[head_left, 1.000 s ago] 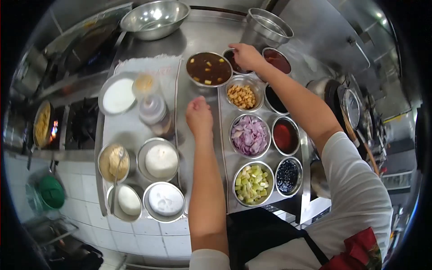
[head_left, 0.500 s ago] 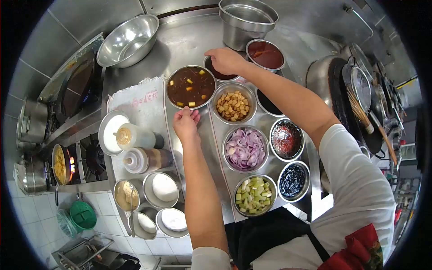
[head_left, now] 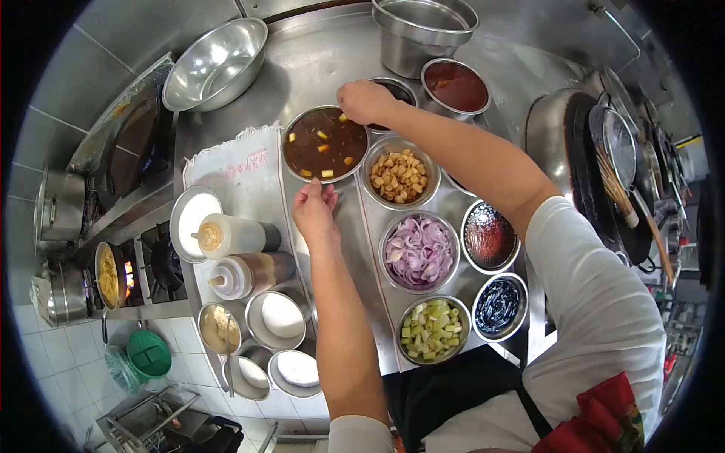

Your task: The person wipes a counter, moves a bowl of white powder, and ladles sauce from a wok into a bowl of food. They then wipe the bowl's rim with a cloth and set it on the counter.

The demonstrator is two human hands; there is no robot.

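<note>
A steel bowl of brown sauce (head_left: 323, 143) with yellow cubes floating in it stands on the steel counter (head_left: 317, 64). My left hand (head_left: 313, 208) reaches to its near rim, fingers stretched out and fingertips touching the rim. My right hand (head_left: 365, 100) hovers over the bowl's far right rim with the fingers bunched and pointing down. Whatever is between them is hidden. A small bowl of dark sauce (head_left: 398, 90) sits just right of that hand.
Right of the sauce bowl: peanuts (head_left: 399, 177), sliced red onion (head_left: 418, 251), chopped green vegetable (head_left: 432, 328), dark pastes (head_left: 498, 306), red sauce (head_left: 455, 84). Left: two squeeze bottles (head_left: 230, 235) on a white cloth (head_left: 234, 177), powder bowls (head_left: 276, 318). Behind: a pot (head_left: 419, 26), an empty bowl (head_left: 215, 64).
My right hand has moved left from the small dark bowl to the far rim of the brown sauce bowl. My left hand came up to the near rim and stays there.
</note>
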